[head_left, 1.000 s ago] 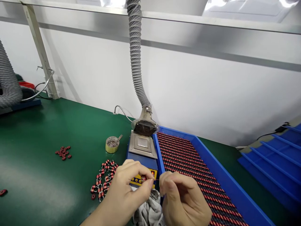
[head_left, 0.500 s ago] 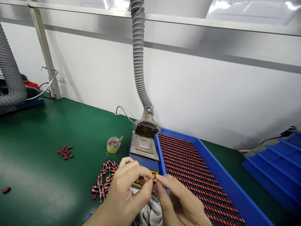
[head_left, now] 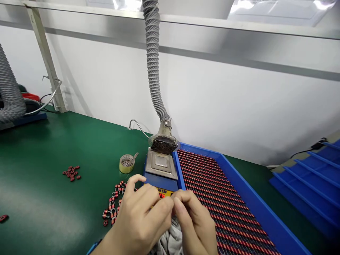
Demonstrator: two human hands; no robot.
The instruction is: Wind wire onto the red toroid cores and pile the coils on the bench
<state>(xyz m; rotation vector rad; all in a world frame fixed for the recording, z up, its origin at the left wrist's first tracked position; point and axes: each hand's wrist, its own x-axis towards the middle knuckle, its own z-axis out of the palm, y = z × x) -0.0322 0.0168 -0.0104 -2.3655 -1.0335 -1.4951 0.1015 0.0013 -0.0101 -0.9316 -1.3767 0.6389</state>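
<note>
Your left hand and right hand sit close together over the green tabletop, with your fingers curled inward and the fingertips meeting just in front of the blue heating station. Whether they are grasping something small cannot be told (your fingers hide that spot). A crumpled gray cloth lies right under your hands. On your left are scattered striped coils and a small tin, and on your right sits a blue tray packed with rows of red-and-black coils.
</note>
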